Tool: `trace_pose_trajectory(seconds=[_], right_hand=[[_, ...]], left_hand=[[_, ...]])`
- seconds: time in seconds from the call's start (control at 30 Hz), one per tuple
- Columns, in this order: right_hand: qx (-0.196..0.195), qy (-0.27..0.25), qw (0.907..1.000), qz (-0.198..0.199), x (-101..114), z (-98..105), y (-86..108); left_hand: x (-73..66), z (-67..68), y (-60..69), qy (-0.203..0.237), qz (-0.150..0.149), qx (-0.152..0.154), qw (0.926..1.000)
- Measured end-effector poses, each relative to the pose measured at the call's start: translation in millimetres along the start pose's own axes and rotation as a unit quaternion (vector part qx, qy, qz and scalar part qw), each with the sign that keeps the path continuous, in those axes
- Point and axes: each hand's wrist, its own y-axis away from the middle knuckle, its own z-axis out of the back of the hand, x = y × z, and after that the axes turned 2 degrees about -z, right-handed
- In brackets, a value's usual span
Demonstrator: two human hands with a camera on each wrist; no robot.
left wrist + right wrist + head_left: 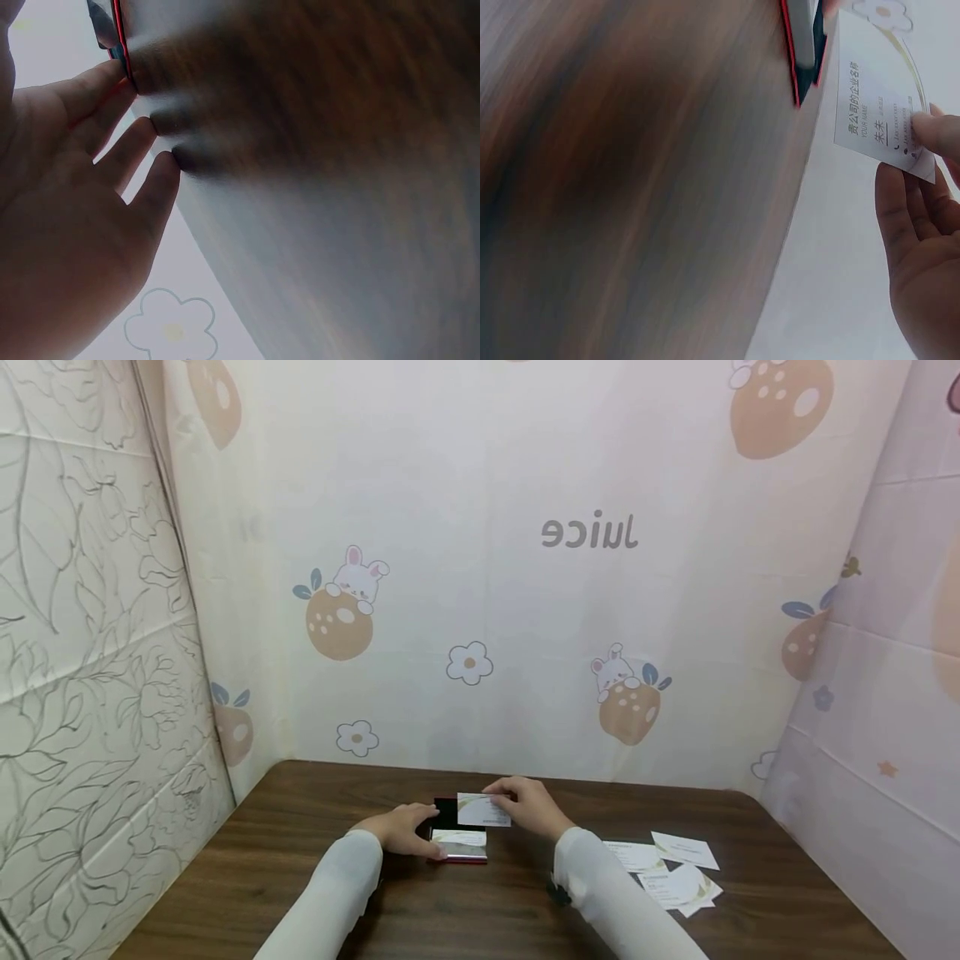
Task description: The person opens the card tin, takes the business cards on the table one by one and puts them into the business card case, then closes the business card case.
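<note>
Plainly, the right hand [530, 806] pinches one business card [477, 811] by its edge, over the far half of the open card case [446, 815]. Likely light, smooth and bendable, it suits an edge hold. Spread loosely, the left hand [401, 829] touches the card case's left side; loose cards [675, 887] lie right of it.

Pale long sleeves [330, 897]
Whitish and lightly creased; a small dark piece [558, 893] shows at the right one's inner edge.

A printed white card [480, 811] is held near an open red-edged case [446, 814].
</note>
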Motion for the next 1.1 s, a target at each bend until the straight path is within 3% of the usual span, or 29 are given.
trace_pose_trajectory(seconds=[0.5,0.87,1.1], right_hand=[[0.030,-0.005,0.9995,0.006,14,-34,-12.6],[0.038,-0.015,0.9990,-0.019,12,-41,-13.1],[0.079,-0.008,0.9961,-0.037,12,-42,-9.0]], left_hand=[[0.4,-1.5,-3.5,0.006,-0.008,-0.005,0.9999],[0.7,-0.9,-3.7,0.005,-0.014,-0.007,0.9999],[0.9,-1.5,-2.3,-0.007,-0.004,-0.004,1.0000]])
